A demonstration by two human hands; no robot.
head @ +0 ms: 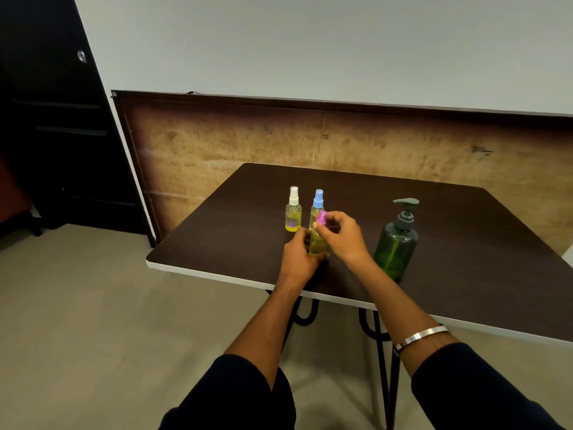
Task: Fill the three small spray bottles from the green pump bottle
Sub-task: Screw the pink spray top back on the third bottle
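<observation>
A small spray bottle (317, 245) with yellow liquid stands near the table's front edge, and my left hand (299, 259) grips its body. At its neck my right hand (341, 232) pinches the pink spray cap (322, 217). Behind them stand two more small spray bottles holding yellow liquid, one white-capped (293, 211) and one blue-capped (317, 206), the latter partly hidden by my hands. The green pump bottle (397, 240) stands upright to the right, apart from both hands.
The dark brown table (242, 231) has a white front edge and black metal legs. A brown board leans on the wall behind it. A dark cabinet fills the left side. Grey floor lies below.
</observation>
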